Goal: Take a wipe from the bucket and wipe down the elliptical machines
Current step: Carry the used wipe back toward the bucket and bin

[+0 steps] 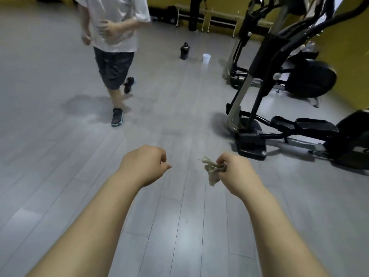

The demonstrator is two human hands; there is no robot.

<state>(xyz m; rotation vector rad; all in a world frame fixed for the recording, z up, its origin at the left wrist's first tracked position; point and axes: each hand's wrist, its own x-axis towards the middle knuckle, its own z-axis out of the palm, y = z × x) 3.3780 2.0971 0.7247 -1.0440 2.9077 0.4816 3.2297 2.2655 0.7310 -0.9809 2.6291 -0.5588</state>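
My right hand (234, 170) grips a crumpled pale wipe (212, 170) that sticks out to the left of the fist and hangs down a little. My left hand (144, 163) is curled into a fist with nothing in it, held out over the grey floor. A black elliptical machine (259, 108) stands at the right, its base just beyond my right hand. A second elliptical (307, 80) stands behind it by the yellow wall. A small white bucket (206, 57) sits on the floor far ahead, beside a black container (184, 51).
A person in a white shirt and dark shorts (113, 56) walks across the floor at the upper left. Another person stands by a low rail (209, 19) along the back wall. Grey plank floor (60, 156) stretches out to the left and in front.
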